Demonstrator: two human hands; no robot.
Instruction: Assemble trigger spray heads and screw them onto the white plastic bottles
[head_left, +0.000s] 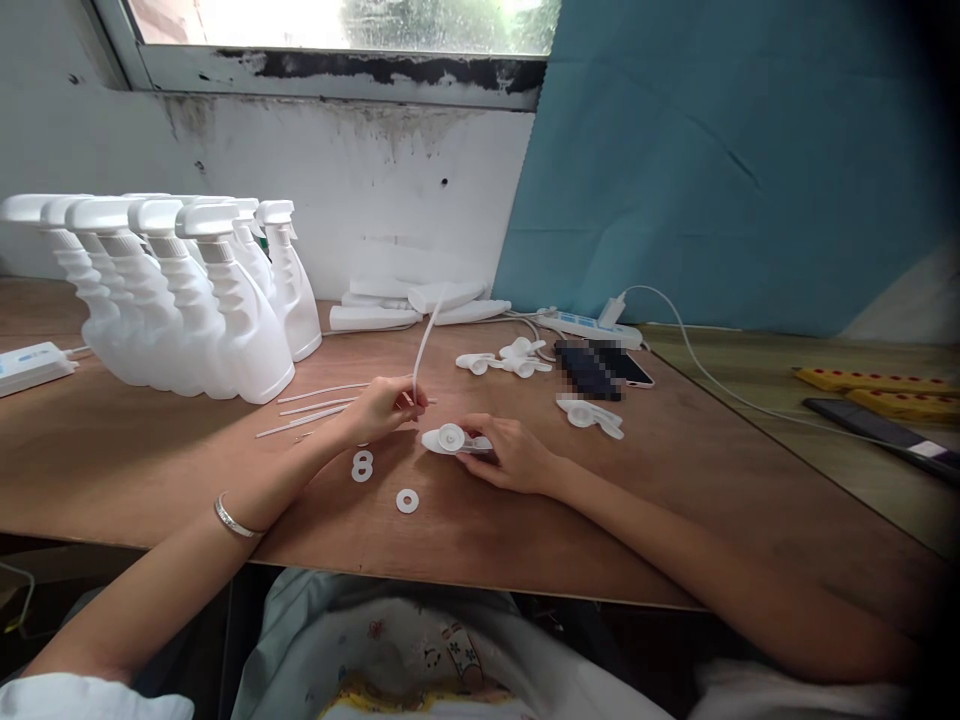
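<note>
My left hand [384, 408] pinches a thin white dip tube [424, 345] near its lower end; the tube rises and curves slightly right. Just right of it, my right hand [514, 455] grips a white spray trigger head [448, 438] by its narrow end, the round cap facing up. Tube and spray head are apart. Several more tubes [307, 408] lie on the table beyond my left forearm. Nearer me are white ring washers [363, 474], two of them overlapping, and a single washer [407, 510] to their right.
Several assembled white spray bottles [251, 335] stand at the back left. Empty-looking white bottles [375, 318] lie by the wall. Loose spray heads [517, 368] and another spray head [581, 415] rest at right, near a phone [637, 368] and a power strip [581, 326] with a white cable.
</note>
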